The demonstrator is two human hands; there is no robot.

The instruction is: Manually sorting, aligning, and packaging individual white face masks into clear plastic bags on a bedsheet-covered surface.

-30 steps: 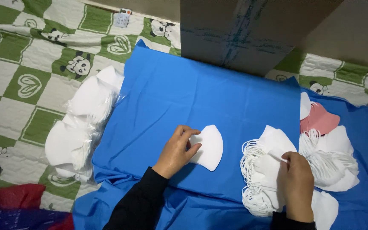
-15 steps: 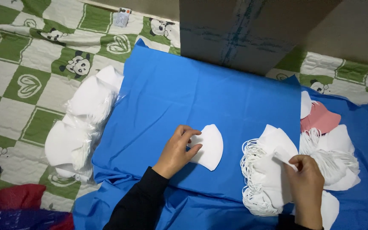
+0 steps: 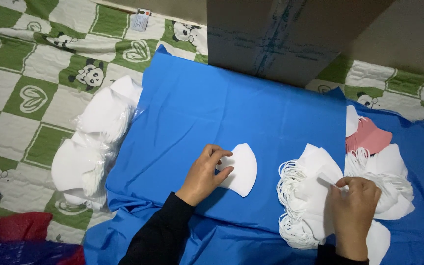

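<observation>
Your left hand (image 3: 203, 174) is lying on the blue cloth (image 3: 231, 113) with the fingers curled over the left edge of a single white mask (image 3: 241, 169), thumb and fingertips pinching it lightly. That mask lies flat on the cloth, on its own, roughly in the middle, just left of the big pile.

Your right hand (image 3: 354, 208) is closed up, fingertips pinched on the corner of the top mask on the pile (image 3: 310, 196), a heap of white masks with their ear loops spilling out on the left side. Right next to it, touching, there's a second heap (image 3: 386, 172) of white masks, with one pink mask (image 3: 366, 137) lying at its far end.

Further out, on the left edge of the cloth, two clear bags of white masks (image 3: 92, 142) rest half on the green and white panda quilt (image 3: 30, 88). A big cardboard box (image 3: 280, 34) stands at the far side of the cloth. Bottom left corner there's some red fabric (image 3: 18, 230), can't tell what it is.
</observation>
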